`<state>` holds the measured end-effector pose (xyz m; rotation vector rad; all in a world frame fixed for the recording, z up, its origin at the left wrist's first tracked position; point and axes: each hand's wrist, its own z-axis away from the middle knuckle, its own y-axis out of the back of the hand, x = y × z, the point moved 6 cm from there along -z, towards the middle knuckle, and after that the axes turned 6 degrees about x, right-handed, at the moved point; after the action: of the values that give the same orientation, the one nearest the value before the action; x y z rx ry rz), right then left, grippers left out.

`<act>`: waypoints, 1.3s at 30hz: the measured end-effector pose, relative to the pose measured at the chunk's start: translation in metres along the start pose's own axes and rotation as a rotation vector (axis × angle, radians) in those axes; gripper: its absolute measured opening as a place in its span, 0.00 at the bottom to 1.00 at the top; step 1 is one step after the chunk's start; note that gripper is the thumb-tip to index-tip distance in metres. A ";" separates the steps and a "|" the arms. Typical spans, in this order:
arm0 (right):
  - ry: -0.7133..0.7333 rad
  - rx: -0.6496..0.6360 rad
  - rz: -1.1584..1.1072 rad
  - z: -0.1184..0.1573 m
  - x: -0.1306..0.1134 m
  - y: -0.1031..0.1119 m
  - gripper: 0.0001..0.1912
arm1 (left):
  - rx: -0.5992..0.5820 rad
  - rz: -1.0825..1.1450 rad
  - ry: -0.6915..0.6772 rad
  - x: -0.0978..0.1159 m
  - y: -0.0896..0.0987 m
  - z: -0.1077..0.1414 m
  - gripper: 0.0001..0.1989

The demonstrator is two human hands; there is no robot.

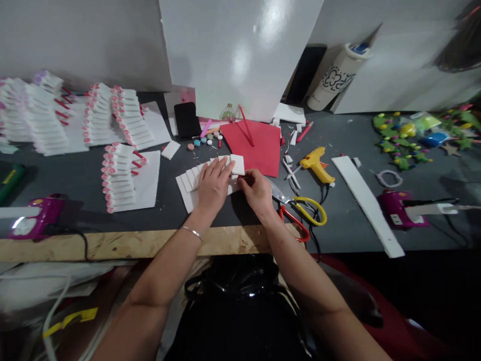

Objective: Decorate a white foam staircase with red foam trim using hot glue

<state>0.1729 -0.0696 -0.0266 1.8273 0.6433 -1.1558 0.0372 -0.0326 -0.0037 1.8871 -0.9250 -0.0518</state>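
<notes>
My left hand [215,183] lies with fingers outstretched on a row of overlapping white foam pieces [192,179], arranged like steps on a white sheet [184,195]. Its fingertips reach the last white piece [237,163] at the right end. Just below that piece, my right hand [256,189] pinches a small red piece [241,177] against the side of the steps; most of it is hidden by the fingers. A red sheet [263,150] with a thin red stick [247,126] on it lies behind my hands. Scissors [287,200] with red and yellow handles rest beside my right wrist.
Finished-looking white stair models [120,175] with pink ends stand at left. A yellow glue gun [317,164], a long white strip [366,205] and a purple power socket [402,208] lie at right. A black phone [187,120] and a tumbler [338,75] stand behind.
</notes>
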 end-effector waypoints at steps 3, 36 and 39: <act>-0.003 0.005 -0.005 0.000 0.001 -0.001 0.08 | -0.009 -0.020 -0.015 0.000 -0.001 0.000 0.22; 0.146 0.044 0.177 -0.003 0.002 -0.004 0.03 | -0.014 -0.055 -0.013 0.001 -0.004 0.001 0.21; 0.150 0.046 0.172 -0.003 0.001 -0.004 0.03 | -0.018 -0.060 -0.010 0.001 -0.004 0.000 0.21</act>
<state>0.1718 -0.0651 -0.0289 1.9803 0.5356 -0.9338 0.0394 -0.0325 -0.0065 1.8998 -0.8714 -0.1053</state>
